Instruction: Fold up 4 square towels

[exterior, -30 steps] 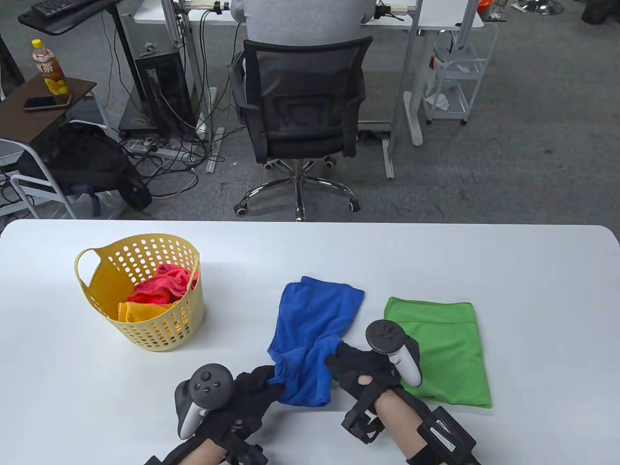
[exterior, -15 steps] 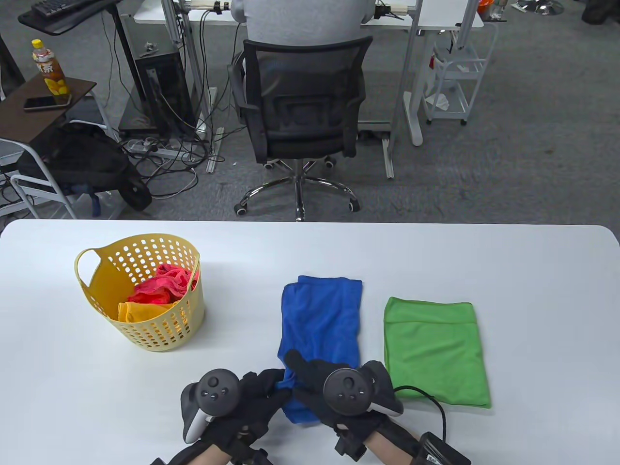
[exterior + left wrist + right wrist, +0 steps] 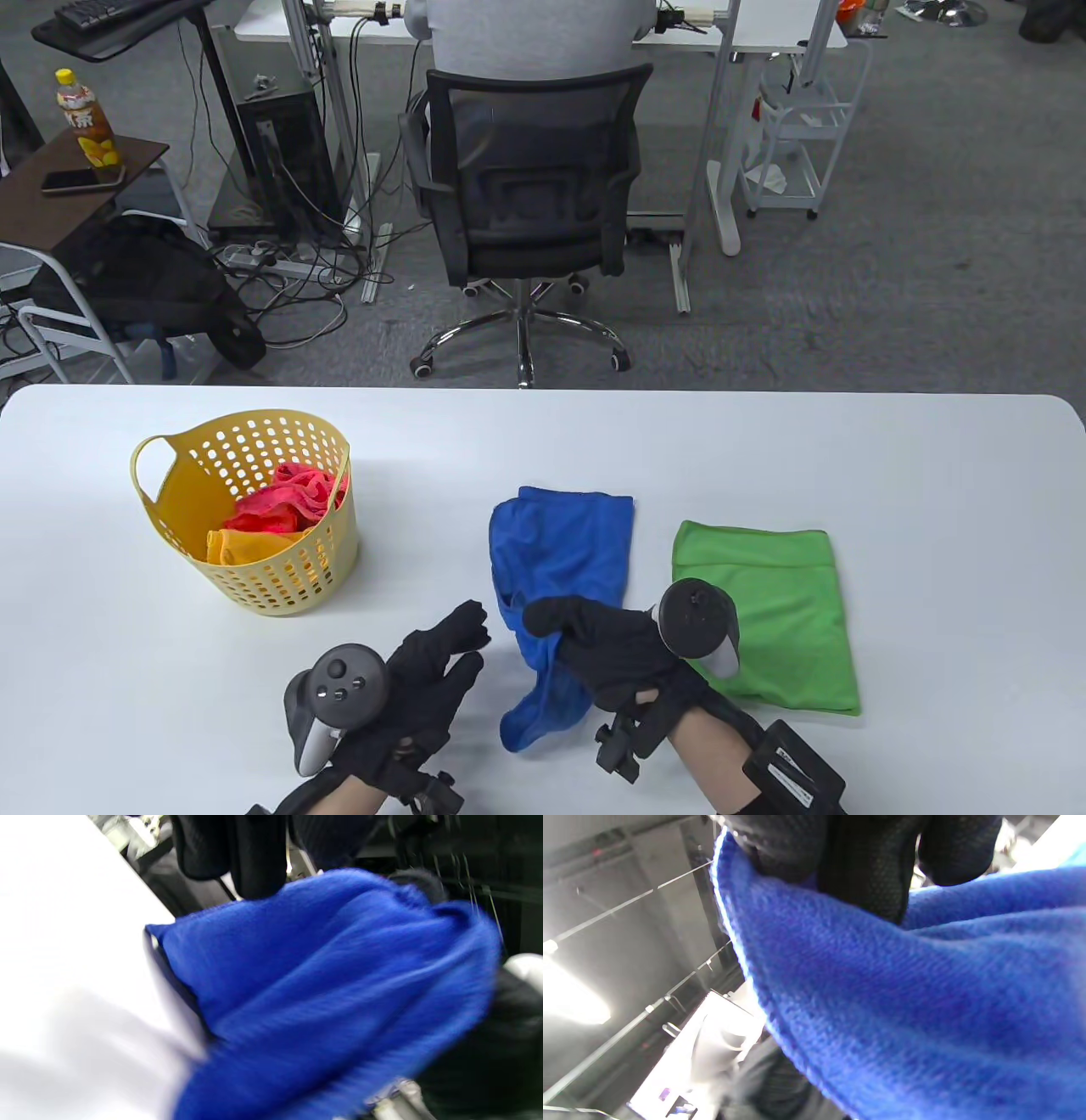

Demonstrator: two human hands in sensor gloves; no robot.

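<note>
At six o'clock on the table (image 3: 848, 441), the right hand (image 3: 611, 649) pinches the blue towel's (image 3: 564, 552) near edge, lifting it for folding, while the left hand (image 3: 424, 679) hovers loose-fingered and empty at its nine o'clock.

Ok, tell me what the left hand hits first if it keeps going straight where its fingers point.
The left hand is open, fingers aimed up and to the right. The first thing in that line looks like the near left edge of the blue towel, which the right hand grips; height above the table is unclear.
</note>
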